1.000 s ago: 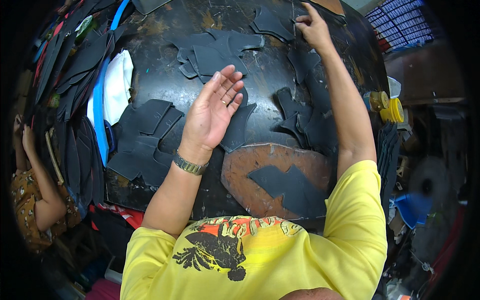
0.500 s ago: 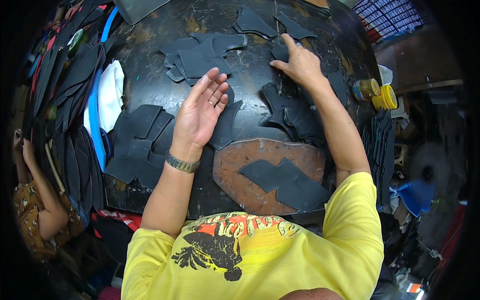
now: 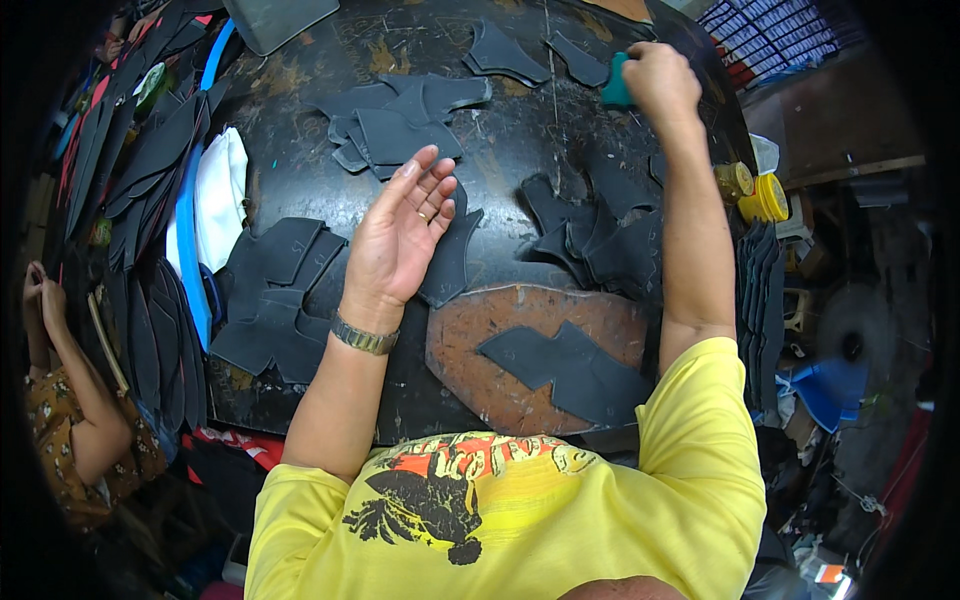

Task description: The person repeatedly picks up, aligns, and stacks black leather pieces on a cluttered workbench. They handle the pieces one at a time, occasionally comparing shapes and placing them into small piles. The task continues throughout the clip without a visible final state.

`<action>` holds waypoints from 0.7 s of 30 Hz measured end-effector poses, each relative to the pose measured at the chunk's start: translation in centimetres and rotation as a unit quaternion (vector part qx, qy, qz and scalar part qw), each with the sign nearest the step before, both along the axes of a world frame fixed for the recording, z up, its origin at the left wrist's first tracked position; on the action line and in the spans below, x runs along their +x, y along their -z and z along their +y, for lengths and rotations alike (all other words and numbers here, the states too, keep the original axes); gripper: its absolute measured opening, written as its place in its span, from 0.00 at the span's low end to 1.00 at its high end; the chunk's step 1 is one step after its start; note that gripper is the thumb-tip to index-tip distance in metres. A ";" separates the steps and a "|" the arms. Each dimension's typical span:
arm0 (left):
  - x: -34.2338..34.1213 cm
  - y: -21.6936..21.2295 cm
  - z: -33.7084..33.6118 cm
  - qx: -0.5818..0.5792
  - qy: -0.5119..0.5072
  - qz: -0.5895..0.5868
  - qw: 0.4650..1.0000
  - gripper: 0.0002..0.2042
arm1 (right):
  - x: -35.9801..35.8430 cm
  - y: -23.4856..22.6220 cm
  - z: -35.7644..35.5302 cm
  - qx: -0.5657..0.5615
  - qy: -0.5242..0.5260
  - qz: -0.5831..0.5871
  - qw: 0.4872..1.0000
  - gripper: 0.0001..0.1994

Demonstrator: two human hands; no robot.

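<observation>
My left hand [image 3: 402, 236] hovers palm up, fingers spread, over a black cut leather piece [image 3: 452, 262] near the middle of the dark round table [image 3: 300, 170]; it holds nothing. There is a metal watch on that wrist. My right hand [image 3: 660, 82] reaches to the far right of the table and is closed around a small teal object [image 3: 614, 84]. A black cut piece [image 3: 570, 368] lies on a worn brown board [image 3: 480, 370] just in front of my chest. More black pieces lie in piles at the centre right [image 3: 590, 240], far middle [image 3: 400, 120] and left [image 3: 275, 300].
Stacked black pieces line the table's left rim [image 3: 150, 180] beside a white cloth [image 3: 220, 195] and a blue strip [image 3: 187, 250]. Yellow-lidded tins [image 3: 755, 190] sit at the right edge. Another person [image 3: 70, 420] sits at the lower left. A blue object [image 3: 830, 385] lies on the right.
My right hand has moved from the pile at centre right out to the far right and closed on the teal object. My left hand has turned more palm up, staying in place.
</observation>
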State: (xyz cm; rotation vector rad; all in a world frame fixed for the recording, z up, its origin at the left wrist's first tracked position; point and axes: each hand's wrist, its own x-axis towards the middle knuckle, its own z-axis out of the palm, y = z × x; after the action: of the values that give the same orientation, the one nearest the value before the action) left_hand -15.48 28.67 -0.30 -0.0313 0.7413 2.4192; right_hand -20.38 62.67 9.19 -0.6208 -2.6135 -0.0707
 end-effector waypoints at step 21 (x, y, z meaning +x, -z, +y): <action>-0.1 0.0 -0.5 -0.031 -0.207 0.022 0.978 0.12 | -6.3 12.0 7.8 -0.166 -0.153 0.023 0.974 0.32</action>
State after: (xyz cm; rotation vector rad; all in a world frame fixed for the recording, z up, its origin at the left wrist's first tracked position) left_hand -15.55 28.15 -0.27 -0.1740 0.9027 2.7971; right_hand -26.68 70.46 -2.78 -0.3139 -2.6626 0.4795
